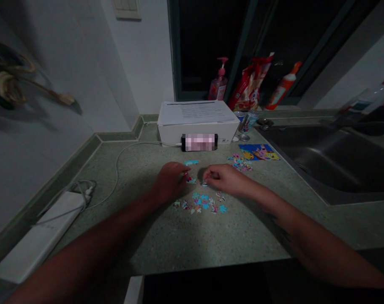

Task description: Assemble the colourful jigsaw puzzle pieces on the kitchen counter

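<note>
My left hand (171,180) is low over the counter, its fingers bent and closed at the left edge of a small cluster of jigsaw pieces (191,180); part of the cluster is hidden by the fingers. To the right, my right hand (222,178) pinches a small jigsaw piece (205,184) with thumb and fingertips. A light blue joined strip of pieces (191,162) lies just beyond the hands. Several loose jigsaw pieces (205,205) are spread on the near side, many light blue. A heap of mixed pieces (240,163) sits beyond my right hand.
A colourful cartoon picture card (259,152) lies near the sink (331,147). A phone (199,142), its screen blurred, leans against a white box (198,122). Its cable runs left to a power strip (42,236). Bottles and a red bag (250,86) stand by the window.
</note>
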Available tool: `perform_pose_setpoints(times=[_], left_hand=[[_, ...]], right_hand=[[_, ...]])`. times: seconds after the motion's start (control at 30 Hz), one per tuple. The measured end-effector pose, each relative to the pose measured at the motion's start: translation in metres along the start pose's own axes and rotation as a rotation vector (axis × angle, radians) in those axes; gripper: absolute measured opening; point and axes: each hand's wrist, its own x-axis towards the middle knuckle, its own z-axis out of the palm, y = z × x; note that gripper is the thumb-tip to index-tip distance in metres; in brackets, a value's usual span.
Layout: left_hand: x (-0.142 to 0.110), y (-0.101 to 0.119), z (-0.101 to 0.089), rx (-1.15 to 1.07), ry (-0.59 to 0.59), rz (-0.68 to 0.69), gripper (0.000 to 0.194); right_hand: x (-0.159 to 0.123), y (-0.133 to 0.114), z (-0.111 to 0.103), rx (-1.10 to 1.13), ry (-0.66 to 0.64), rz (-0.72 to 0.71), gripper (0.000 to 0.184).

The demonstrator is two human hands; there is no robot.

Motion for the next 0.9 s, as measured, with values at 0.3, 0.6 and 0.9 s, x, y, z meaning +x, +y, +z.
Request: perform_pose_setpoints(times=[0.3,0.6,0.9], left_hand=[[-0.006,0.009,-0.005,-0.078,-0.126,0.103,0.015],[-0.006,0.008,-0.005,-0.096,-0.144,0.106,0.015],[-0.005,0.008,-0.003,-0.092,-0.138,0.104,0.017]], right_hand=[[0.010,0.004,0.038,0.277,0.175,0.043,0.012],[0.010,0.006,0.044,0.332,0.168,0.017,0.013],[0.010,0.004,0.043,0.332,0.162,0.015,0.014]])
